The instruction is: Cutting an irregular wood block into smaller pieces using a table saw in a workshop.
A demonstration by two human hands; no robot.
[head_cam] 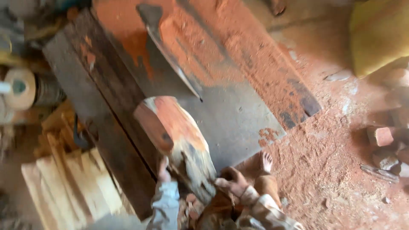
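Note:
A thick, rough block of reddish wood (177,136) lies on the near edge of a grey metal saw table (238,115), its cut face orange-red. My left hand (163,169) grips the block's near left side. My right hand (231,180) presses on its near right end. A circular saw blade guard or blade (170,51) rises from a slot in the table beyond the block. Red sawdust covers the far part of the table.
Pale sawn planks (72,187) are stacked at the lower left, beside a motor or pulley (21,87). My bare foot (265,162) stands on a sawdust-covered floor (332,170). Wood offcuts (385,140) lie at the right; a yellow sack (379,34) sits at the top right.

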